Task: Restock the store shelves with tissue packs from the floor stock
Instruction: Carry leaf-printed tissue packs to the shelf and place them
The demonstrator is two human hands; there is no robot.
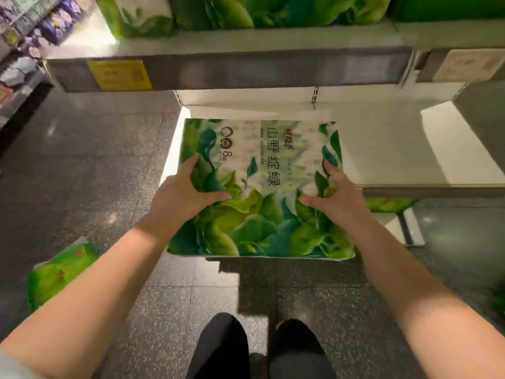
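Both hands, left (pixel 182 193) and right (pixel 334 195), grasp one pack (pixel 259 192); its far edge, at 12 o'clock, lies over the white shelf (pixel 388 149).

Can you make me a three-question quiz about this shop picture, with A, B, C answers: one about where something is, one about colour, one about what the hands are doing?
1. Where is the spare tissue pack lying?
A. on the floor at the left
B. on the top shelf
C. in a trolley

2. What colour is the price tag at the left of the upper shelf edge?
A. red
B. yellow
C. blue

3. What are the left hand and right hand doing?
A. hanging idle
B. pointing
C. gripping the leafy tissue pack

Answers: 1 A, it lies on the grey floor; 2 B, the tag is yellow; 3 C, fingers dig into the wrapper.
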